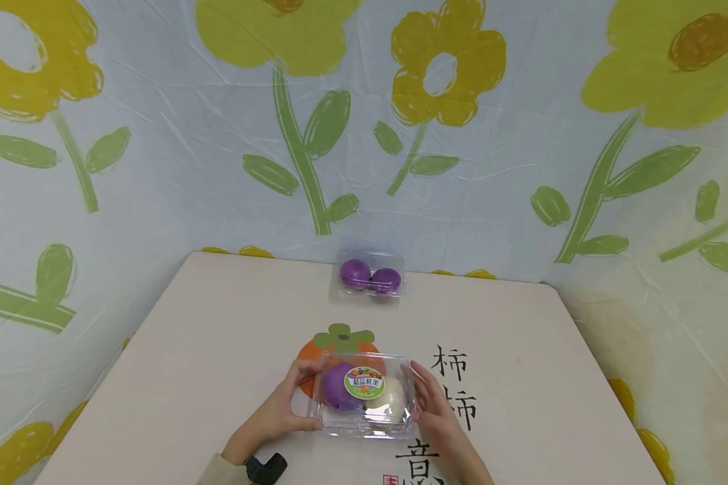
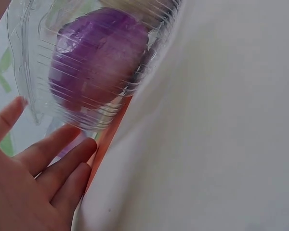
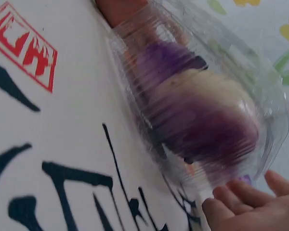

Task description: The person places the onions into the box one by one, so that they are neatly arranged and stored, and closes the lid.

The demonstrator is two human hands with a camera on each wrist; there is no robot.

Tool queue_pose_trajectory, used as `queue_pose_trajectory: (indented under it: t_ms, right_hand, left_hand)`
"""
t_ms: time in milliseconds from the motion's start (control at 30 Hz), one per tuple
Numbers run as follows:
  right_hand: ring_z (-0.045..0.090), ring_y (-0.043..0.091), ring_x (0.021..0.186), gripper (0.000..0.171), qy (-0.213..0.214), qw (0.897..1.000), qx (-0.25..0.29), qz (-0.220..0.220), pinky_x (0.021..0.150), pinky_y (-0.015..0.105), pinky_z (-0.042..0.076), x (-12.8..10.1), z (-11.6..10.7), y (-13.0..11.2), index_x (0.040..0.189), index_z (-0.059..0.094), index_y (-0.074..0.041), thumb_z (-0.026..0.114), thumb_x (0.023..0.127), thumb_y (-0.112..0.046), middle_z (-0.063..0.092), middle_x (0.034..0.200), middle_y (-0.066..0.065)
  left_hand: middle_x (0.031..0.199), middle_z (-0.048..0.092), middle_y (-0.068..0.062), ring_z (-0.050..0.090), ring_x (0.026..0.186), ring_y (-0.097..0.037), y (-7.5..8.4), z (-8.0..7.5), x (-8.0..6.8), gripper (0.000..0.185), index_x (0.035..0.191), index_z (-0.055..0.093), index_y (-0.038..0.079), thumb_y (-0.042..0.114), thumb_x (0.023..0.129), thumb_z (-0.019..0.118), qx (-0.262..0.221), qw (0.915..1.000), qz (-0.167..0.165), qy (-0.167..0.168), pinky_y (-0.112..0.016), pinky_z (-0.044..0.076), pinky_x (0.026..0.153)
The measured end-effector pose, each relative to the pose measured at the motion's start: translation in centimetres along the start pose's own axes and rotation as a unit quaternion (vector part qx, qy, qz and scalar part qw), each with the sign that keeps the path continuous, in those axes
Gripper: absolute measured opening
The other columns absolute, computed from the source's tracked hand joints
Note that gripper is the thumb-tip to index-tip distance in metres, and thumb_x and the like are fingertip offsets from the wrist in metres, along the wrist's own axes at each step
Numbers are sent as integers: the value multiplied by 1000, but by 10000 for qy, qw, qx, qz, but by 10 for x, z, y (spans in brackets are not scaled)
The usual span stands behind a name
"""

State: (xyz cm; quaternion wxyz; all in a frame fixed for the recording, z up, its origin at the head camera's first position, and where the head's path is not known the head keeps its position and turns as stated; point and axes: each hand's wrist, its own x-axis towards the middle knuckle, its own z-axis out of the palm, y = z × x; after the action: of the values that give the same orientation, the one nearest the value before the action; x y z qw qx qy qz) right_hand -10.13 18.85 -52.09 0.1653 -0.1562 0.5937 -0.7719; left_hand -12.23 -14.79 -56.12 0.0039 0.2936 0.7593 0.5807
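A clear plastic clamshell box [image 1: 364, 426] with a round fruit label [image 1: 365, 382] sits near the table's front middle, over the persimmon print. Inside are a round purple fruit- or vegetable-like piece [image 2: 98, 60] and a cream one with a purple underside [image 3: 207, 115]. My left hand [image 1: 284, 404] is at the box's left end, thumb by the front corner, fingers toward the back corner. In the left wrist view its fairly straight fingertips reach the plastic. At the other end is my right hand [image 1: 433, 407], fingers loosely bent beside the wall.
A second clear box [image 1: 394, 258] with two purple round pieces [image 1: 356, 274] stands at the table's back edge. The pale table [image 1: 230, 323] carries an orange persimmon print [image 1: 308, 351] and black brushed characters [image 1: 450, 362]. A flower-printed cloth [image 1: 491, 188] hangs behind it.
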Motion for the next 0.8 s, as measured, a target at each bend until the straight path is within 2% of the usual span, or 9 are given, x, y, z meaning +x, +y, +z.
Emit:
queue_pose_trajectory:
  t_ms: [67, 233, 333, 467, 633, 733, 800]
  right_hand:
    - [26, -4, 141, 96, -204, 9996, 213, -6, 112, 13, 21, 0, -3, 3, 156, -4, -2, 47, 78, 16, -7, 162, 27]
    - [24, -1, 143, 103, -373, 9978, 544, 49, 113, 15, 21, -3, -8, 8, 159, -3, -11, 47, 74, 18, -10, 163, 23]
    - [21, 3, 144, 106, -356, 9984, 435, 106, 113, 16, 22, -4, -9, 10, 159, -2, -14, 49, 71, 16, -10, 163, 22]
    - [15, 9, 146, 105, -206, 9989, 337, 271, 112, 14, 20, -4, -9, 12, 160, 0, -17, 52, 73, 12, -7, 164, 19]
    - [11, 16, 148, 106, -62, 9986, 317, 412, 112, 14, 22, -3, -7, 12, 160, 1, -18, 52, 72, 12, -4, 164, 17]
    - [8, 20, 149, 107, -42, 9987, 261, 428, 112, 15, 24, -2, -5, 12, 160, 1, -18, 52, 71, 11, -4, 164, 18]
    - [11, 19, 148, 108, -56, 9991, 261, 328, 112, 17, 24, -1, -5, 12, 159, 0, -16, 52, 69, 12, -5, 164, 21]
  left_hand:
    - [143, 50, -11, 44, 137, -20, -1, 0, 0, 87, 138, 36, 12, 24, 71, 90, 74, 10000, 26, 8, -16, 24, 114]
    - [146, 48, -11, 42, 138, -17, -1, -1, 0, 79, 140, 35, 12, 20, 79, 84, 58, 9999, 134, -52, -15, 23, 114]
    - [151, 42, -12, 39, 141, -20, 1, -1, 1, 81, 145, 32, 9, 18, 81, 81, -51, 9995, 262, -157, -19, 23, 115]
    - [157, 34, -11, 33, 144, -24, 3, -1, 2, 89, 153, 24, 9, 18, 83, 79, -114, 9993, 201, -289, -25, 22, 117]
    - [160, 30, -6, 30, 146, -22, 4, -1, 1, 95, 157, 19, 12, 20, 83, 78, -123, 9994, -5, -337, -25, 22, 116]
    - [161, 29, -5, 29, 147, -22, 5, 0, 1, 97, 158, 18, 10, 20, 83, 78, -112, 9993, 37, -349, -24, 21, 116]
    - [162, 27, -6, 28, 147, -23, 6, 1, 2, 97, 158, 16, 9, 19, 83, 77, -77, 9991, 134, -383, -23, 21, 116]
